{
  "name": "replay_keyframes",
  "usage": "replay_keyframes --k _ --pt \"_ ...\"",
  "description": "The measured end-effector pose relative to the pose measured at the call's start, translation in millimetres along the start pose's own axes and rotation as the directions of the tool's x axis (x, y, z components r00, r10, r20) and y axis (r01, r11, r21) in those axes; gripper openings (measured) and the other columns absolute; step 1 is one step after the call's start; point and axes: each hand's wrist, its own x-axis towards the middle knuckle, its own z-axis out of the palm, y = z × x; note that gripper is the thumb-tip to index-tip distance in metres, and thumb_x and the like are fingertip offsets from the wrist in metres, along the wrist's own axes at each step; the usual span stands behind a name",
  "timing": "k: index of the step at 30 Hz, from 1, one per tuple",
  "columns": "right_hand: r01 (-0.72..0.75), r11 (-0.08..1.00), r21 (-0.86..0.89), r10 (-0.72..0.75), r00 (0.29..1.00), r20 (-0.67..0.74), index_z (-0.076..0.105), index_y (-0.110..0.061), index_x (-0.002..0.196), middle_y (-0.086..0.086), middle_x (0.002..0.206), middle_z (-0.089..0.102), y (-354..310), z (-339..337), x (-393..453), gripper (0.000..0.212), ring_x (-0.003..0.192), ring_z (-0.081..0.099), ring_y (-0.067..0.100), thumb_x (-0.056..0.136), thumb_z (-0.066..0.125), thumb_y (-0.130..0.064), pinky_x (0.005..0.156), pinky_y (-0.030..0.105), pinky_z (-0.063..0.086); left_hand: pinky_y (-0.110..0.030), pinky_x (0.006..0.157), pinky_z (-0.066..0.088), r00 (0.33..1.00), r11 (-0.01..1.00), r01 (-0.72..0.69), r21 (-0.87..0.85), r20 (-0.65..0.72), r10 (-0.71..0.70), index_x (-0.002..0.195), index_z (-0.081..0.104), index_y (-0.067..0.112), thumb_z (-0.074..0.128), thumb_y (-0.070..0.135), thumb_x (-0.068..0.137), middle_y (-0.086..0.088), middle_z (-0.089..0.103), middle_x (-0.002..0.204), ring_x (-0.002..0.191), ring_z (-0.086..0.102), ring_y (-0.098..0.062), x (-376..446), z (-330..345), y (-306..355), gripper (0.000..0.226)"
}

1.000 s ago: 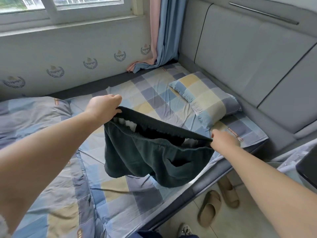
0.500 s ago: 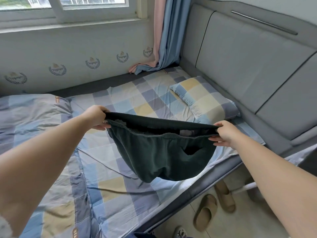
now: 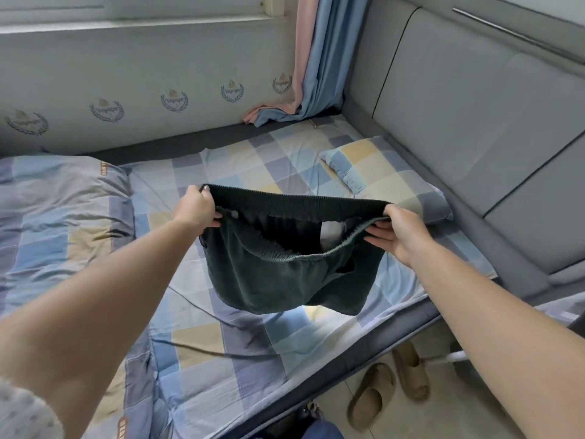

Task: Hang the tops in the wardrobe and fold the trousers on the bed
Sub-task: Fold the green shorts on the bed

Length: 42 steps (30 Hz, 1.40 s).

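Note:
A pair of dark green trousers point(image 3: 285, 277) hangs in the air over the bed point(image 3: 240, 350), stretched by its elastic waistband. My left hand point(image 3: 198, 209) pinches the left end of the waistband. My right hand point(image 3: 397, 232) grips the right end. The waistband gapes open toward me, with a bit of white lining showing inside. The legs sag in a bunch below, just above the checked sheet. No tops and no wardrobe are in view.
A checked pillow point(image 3: 386, 175) lies at the head of the bed by the grey padded headboard point(image 3: 468, 122). A folded quilt point(image 3: 57, 217) covers the left side. Curtains point(image 3: 313, 71) hang in the corner. Two slippers point(image 3: 389, 391) sit on the floor at the bed's near edge.
Both hands have pulled the waistband wider and more level, moving the trousers further over the bed. The legs have swung up off the sheet.

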Motion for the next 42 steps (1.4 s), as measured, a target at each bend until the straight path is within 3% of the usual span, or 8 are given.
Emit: replay_keyframes --k 3,6,12,17,26,30,34,42 --pt "0.001 1.000 0.021 -0.002 1.000 0.031 0.055 -0.012 0.088 0.005 0.075 0.058 -3 2 26 0.008 0.063 0.070 0.016 0.092 0.048 -0.010 0.054 0.030 0.056 -0.037 0.068 0.054 0.998 0.995 -0.037 0.089 -0.054 0.042 0.117 0.043 0.007 0.049 0.043 0.095 -0.012 0.062 0.104 0.084 0.064 -0.026 17 14 -7 0.043" --pt "-0.009 1.000 0.012 0.009 0.999 0.049 0.052 -0.011 0.087 0.006 0.080 0.060 -3 -4 58 0.007 0.067 0.071 0.015 0.093 0.054 -0.009 0.056 0.028 0.057 -0.023 0.054 0.039 0.985 0.948 -0.153 0.277 -0.039 0.171 0.106 0.043 0.012 0.072 0.031 0.082 -0.002 0.053 0.092 0.075 0.050 -0.013 30 26 -11 0.043" --pt "0.021 0.988 -0.153 -0.020 1.000 0.010 0.046 -0.019 0.088 0.006 0.096 0.062 -20 -9 142 0.015 0.078 0.069 0.015 0.097 0.046 -0.006 0.062 0.030 0.055 -0.015 0.045 0.038 0.973 0.915 -0.147 0.375 -0.110 0.201 0.119 0.057 0.017 0.046 0.007 0.089 -0.010 0.062 0.098 0.061 0.055 -0.009 75 38 12 0.033" --pt "0.181 0.944 -0.276 -0.179 0.983 0.031 0.043 -0.028 0.084 -0.001 0.100 0.059 -64 8 199 0.022 0.080 0.069 0.010 0.097 0.047 -0.011 0.068 0.030 0.055 -0.029 0.080 0.049 0.927 0.878 -0.208 0.431 -0.200 0.318 0.103 0.068 0.017 0.043 0.004 0.082 -0.007 0.069 0.096 0.084 0.063 -0.021 110 34 56 0.035" --pt "0.353 0.858 -0.373 -0.363 0.931 0.046 0.050 -0.030 0.080 -0.006 0.091 0.056 -85 15 214 0.025 0.092 0.059 0.024 0.091 0.048 -0.008 0.088 0.048 0.054 -0.033 0.087 0.044 0.861 0.872 -0.233 0.430 -0.325 0.391 0.108 0.068 0.019 0.046 0.007 0.084 -0.009 0.068 0.110 0.103 0.058 -0.029 100 22 75 0.035" --pt "0.304 0.853 -0.425 -0.333 0.943 0.007 0.051 -0.028 0.076 0.005 0.100 0.061 -30 -3 202 0.031 0.083 0.057 0.022 0.086 0.045 0.001 0.085 0.050 0.054 -0.037 0.093 0.043 0.902 0.893 -0.178 0.413 -0.294 0.316 0.125 0.060 0.012 0.046 0.002 0.085 -0.017 0.062 0.123 0.112 0.055 -0.034 74 39 27 0.044" --pt "0.177 0.854 -0.490 -0.213 0.977 -0.017 0.054 -0.020 0.084 0.012 0.107 0.059 66 -30 189 0.030 0.081 0.055 0.029 0.088 0.041 0.007 0.078 0.050 0.051 -0.039 0.081 0.044 0.968 0.906 -0.008 0.424 -0.223 0.113 0.140 0.044 0.020 0.044 0.003 0.086 -0.020 0.060 0.124 0.105 0.056 -0.038 47 72 -67 0.056" --pt "-0.027 0.766 -0.642 -0.051 0.993 -0.103 0.058 -0.018 0.086 0.010 0.097 0.062 303 -81 167 0.031 0.067 0.051 0.017 0.085 0.044 0.010 0.055 0.025 0.039 -0.034 0.070 0.039 0.975 0.898 0.214 0.385 -0.135 -0.174 0.136 0.050 0.017 0.044 -0.007 0.082 -0.018 0.063 0.119 0.096 0.057 -0.033 -1 149 -292 0.059"
